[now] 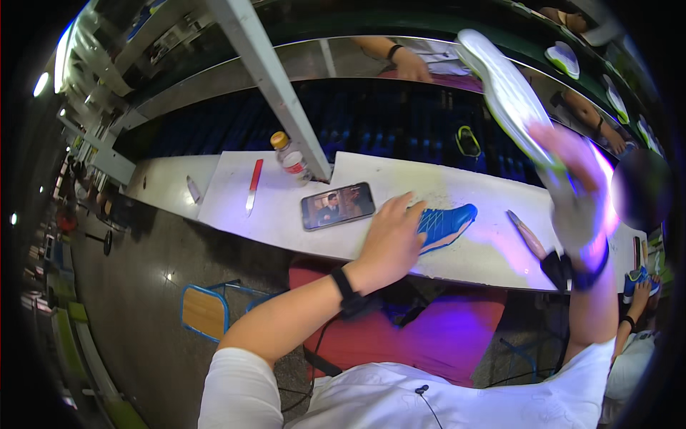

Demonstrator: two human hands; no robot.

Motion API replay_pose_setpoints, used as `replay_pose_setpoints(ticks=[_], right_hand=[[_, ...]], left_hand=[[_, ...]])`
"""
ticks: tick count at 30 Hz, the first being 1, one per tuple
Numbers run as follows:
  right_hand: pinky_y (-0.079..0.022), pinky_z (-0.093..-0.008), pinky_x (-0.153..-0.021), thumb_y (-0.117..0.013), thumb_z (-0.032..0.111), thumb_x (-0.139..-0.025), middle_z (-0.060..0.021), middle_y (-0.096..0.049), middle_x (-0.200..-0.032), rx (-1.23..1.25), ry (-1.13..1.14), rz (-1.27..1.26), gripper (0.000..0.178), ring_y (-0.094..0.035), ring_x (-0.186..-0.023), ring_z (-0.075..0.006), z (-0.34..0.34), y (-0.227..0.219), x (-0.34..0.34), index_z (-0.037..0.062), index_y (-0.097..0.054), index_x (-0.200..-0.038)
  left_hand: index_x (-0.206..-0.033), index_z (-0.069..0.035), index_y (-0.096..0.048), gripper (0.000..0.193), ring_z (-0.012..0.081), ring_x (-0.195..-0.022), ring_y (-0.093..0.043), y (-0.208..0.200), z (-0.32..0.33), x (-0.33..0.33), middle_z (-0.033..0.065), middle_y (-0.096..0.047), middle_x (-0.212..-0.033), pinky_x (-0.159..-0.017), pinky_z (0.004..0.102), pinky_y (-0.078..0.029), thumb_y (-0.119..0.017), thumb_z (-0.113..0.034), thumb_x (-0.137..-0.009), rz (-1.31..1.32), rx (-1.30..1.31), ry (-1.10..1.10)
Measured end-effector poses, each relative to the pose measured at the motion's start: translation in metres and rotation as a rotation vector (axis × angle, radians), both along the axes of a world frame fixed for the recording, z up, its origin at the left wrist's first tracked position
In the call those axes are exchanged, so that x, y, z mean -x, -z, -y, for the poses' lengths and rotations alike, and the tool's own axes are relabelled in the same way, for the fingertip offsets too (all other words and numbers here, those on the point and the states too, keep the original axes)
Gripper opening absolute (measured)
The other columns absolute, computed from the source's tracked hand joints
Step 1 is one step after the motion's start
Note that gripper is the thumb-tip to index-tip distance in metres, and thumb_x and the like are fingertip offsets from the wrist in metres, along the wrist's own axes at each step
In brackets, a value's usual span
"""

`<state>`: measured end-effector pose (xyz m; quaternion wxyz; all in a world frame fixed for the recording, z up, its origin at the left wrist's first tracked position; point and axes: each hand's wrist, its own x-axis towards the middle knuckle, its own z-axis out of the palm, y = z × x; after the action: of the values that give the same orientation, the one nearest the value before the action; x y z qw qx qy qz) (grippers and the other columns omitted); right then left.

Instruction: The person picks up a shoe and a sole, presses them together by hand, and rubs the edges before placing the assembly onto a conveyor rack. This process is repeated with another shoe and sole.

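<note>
A blue shoe upper (449, 226) with pale lacing stitches and a light lower edge lies on the white table. My left hand (391, 232) closes over its left end, with the fingers partly hiding it. Raised at the right, my right hand (572, 168) is smeared by motion and grips the lower end of a white shoe sole (504, 89) edged in green. The sole hangs tilted above the dark conveyor, well apart from the upper. Between the two forearms, a slim pointed tool (527, 236) rests on the table.
A phone (338, 206) playing a video, a red-handled knife (254, 187) and a yellow-capped bottle (291, 159) lie or stand left of my hands. A metal post (275, 79) rises behind. The dark conveyor (400, 114) carries a shoe piece (468, 141). Other people's hands work nearby.
</note>
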<state>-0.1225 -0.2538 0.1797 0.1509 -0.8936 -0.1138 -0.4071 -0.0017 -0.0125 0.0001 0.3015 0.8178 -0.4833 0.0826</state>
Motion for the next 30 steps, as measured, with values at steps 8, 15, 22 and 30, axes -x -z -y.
replay_pose_setpoints(ticks=[8, 15, 22, 30], right_hand=[[-0.049, -0.0282, -0.083, -0.071, 0.012, -0.099, -0.0030, -0.068, -0.097, 0.031, 0.347, -0.530, 0.020, -0.063, -0.093, -0.0130, -0.015, 0.066, 0.124, -0.0002, -0.067, -0.115], [-0.053, -0.0378, -0.099, -0.083, 0.040, -0.095, -0.0116, -0.073, -0.109, -1.283, 0.087, -0.036, 0.047, -0.069, -0.106, -0.0212, -0.042, 0.181, 0.153, 0.0016, -0.062, -0.113], [-0.056, -0.0539, -0.106, -0.092, 0.024, -0.083, -0.0329, -0.070, -0.125, -1.230, -0.186, -0.189, 0.044, -0.072, -0.117, -0.0387, -0.057, 0.152, 0.124, 0.0019, -0.055, -0.095], [-0.047, -0.0544, -0.116, -0.088, 0.017, -0.090, -0.0359, -0.058, -0.148, -1.375, -0.353, -0.127, 0.035, -0.056, -0.142, -0.0436, -0.098, 0.163, 0.092, 0.0061, -0.057, -0.104]], left_hand=[[-0.107, 0.004, -0.063, 0.040, 0.0430, -0.099, -0.071, -0.008, 0.086, -0.005, 0.0236, -0.075, -0.100, -0.093, 0.0531, -0.054, -0.068, -0.035, -0.100, -0.304, -0.371, 0.200], [-0.121, 0.000, -0.062, 0.035, 0.0391, -0.104, -0.068, -0.018, 0.056, 0.031, 0.0228, -0.070, -0.112, -0.096, 0.0465, -0.052, -0.073, -0.024, -0.099, -0.191, 0.330, 0.354], [-0.131, -0.003, -0.050, 0.042, 0.0355, -0.127, -0.064, -0.004, 0.027, 0.067, 0.0248, -0.063, -0.134, -0.112, 0.0472, -0.049, -0.076, -0.004, -0.097, -0.666, 0.740, 0.408], [-0.103, -0.001, -0.064, 0.020, 0.0465, -0.123, -0.070, -0.041, -0.025, 0.067, 0.0292, -0.067, -0.139, -0.102, 0.0477, -0.059, -0.073, 0.010, -0.088, -0.429, 0.422, 0.462]])
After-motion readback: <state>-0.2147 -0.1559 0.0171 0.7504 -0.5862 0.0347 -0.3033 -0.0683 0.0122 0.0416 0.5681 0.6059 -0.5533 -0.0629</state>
